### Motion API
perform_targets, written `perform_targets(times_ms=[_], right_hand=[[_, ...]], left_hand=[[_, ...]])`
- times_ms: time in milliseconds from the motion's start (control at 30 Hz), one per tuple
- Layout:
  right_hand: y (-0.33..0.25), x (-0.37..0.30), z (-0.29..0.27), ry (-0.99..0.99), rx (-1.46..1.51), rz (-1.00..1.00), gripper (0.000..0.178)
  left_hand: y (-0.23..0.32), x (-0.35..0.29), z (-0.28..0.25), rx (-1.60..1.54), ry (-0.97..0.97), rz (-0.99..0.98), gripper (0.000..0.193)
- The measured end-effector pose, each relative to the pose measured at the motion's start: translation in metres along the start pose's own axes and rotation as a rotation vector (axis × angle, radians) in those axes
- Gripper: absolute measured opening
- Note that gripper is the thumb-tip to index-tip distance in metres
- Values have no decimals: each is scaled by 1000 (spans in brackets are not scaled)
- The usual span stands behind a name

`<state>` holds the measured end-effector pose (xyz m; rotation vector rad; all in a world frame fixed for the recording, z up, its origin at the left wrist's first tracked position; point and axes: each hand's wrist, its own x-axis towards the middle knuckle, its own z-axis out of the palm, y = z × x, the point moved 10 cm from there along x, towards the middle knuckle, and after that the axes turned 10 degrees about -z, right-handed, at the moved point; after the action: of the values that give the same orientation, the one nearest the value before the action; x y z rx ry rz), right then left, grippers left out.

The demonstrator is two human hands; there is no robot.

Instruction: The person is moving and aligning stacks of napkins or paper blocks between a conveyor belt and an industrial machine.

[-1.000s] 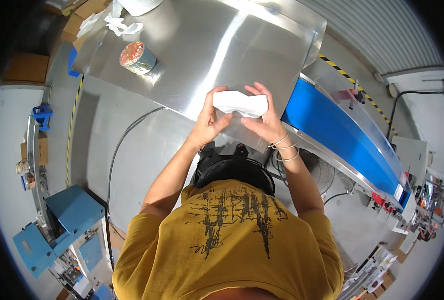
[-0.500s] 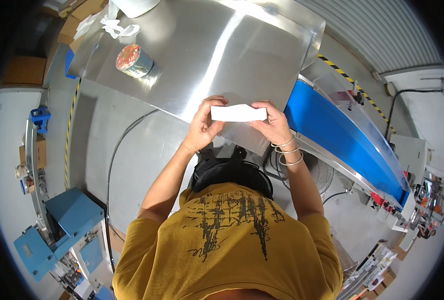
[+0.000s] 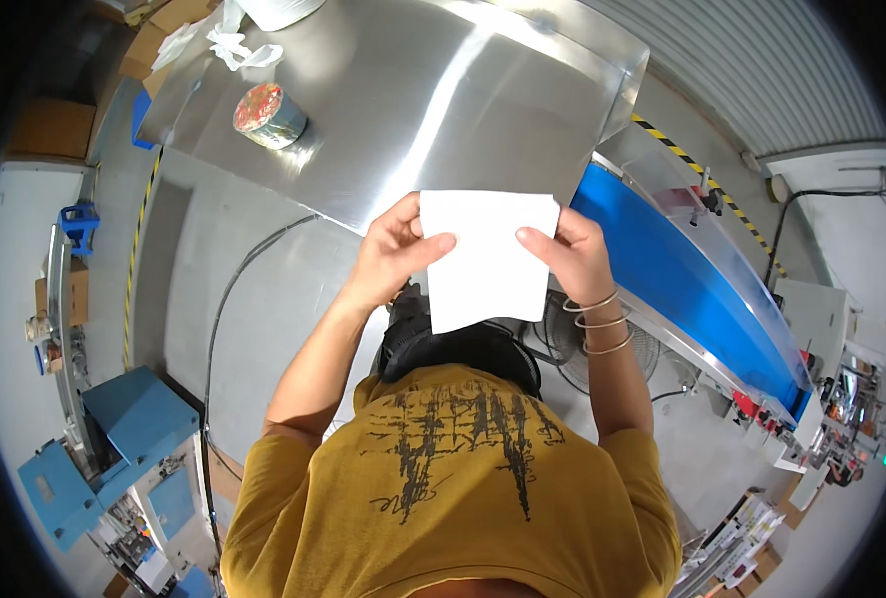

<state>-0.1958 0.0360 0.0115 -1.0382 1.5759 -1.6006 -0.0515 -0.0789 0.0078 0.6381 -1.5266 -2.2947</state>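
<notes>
A white sheet (image 3: 487,269), perhaps paper or a thin wipe, hangs between my hands in front of my body, close to the near edge of the steel table (image 3: 363,120). On its left side my left hand (image 3: 391,254) pinches it, thumb on the face and fingers behind. My right hand (image 3: 575,249) grips the opposite side the same way, with bangles round the wrist. The sheet lies nearly flat to view, its lower edge slightly wavy. No print shows on this face.
On the table's left stands a round tub (image 3: 270,117) with a red-patterned lid. White plastic (image 3: 239,50) lies at the far left. A blue conveyor belt (image 3: 682,279) runs along my right, and a fan (image 3: 617,349) stands below. A black cable (image 3: 226,299) crosses the floor.
The white piece showed as a narrow strip before; now its broad square face is seen, reaching down toward me. Both hands have moved slightly apart, thumbs now on its face.
</notes>
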Motion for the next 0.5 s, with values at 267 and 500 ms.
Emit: perform_targets(times_ms=[267, 500], right_hand=[[30, 8, -9, 134, 472, 409, 51], [7, 1, -3, 23, 393, 412, 59]], left_hand=[[-33, 14, 6, -406, -8, -504, 35], [-52, 7, 6, -565, 52, -606, 32]])
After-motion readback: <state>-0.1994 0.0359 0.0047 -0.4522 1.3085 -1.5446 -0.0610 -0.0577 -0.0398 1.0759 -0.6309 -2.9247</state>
